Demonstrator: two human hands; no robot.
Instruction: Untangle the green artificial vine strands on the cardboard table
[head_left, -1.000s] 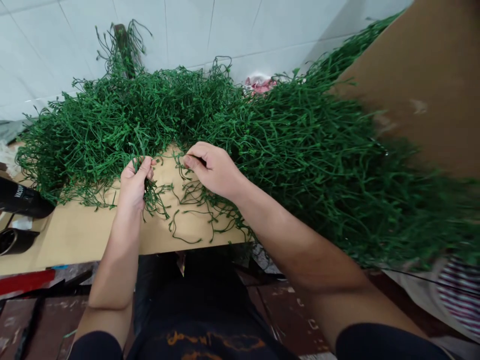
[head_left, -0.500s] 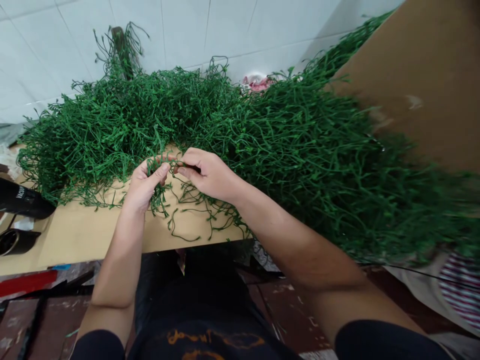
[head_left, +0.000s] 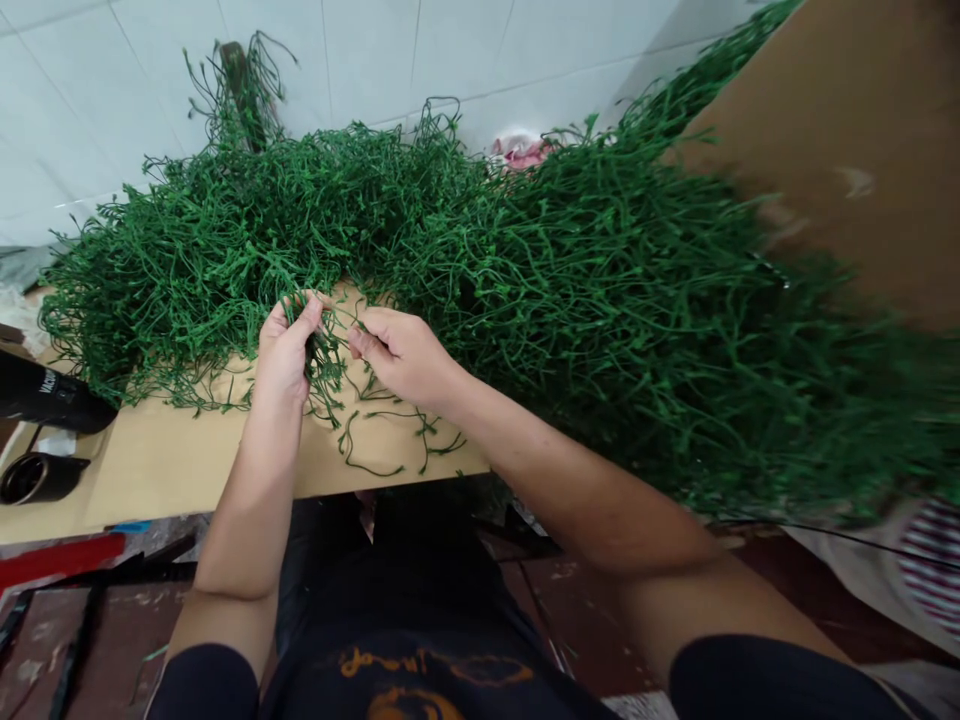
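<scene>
My left hand [head_left: 289,345] is closed round a small bunch of green plastic stems [head_left: 327,365], which hang down past its thumb. To its right, my right hand [head_left: 394,350] has thumb and fingers pinched together on a thin green stem at the bunch's side; the fingertips partly hide it. Behind both hands spreads a big heap of the same green stems [head_left: 555,260], each with small knobby tips. Several loose stems [head_left: 375,468] lie on the cardboard sheet [head_left: 180,460] beneath my hands.
At the left stand a black bottle [head_left: 52,395] lying tilted and a dark cup [head_left: 41,478]. A large brown cardboard panel [head_left: 847,150] leans at the right. White tiled wall [head_left: 375,60] rises behind the heap, with a pink and white item [head_left: 521,150] against it.
My right hand has drawn slightly away from my left, widening the gap between them. My left thumb has moved up, and the bunch hangs lower beside it.
</scene>
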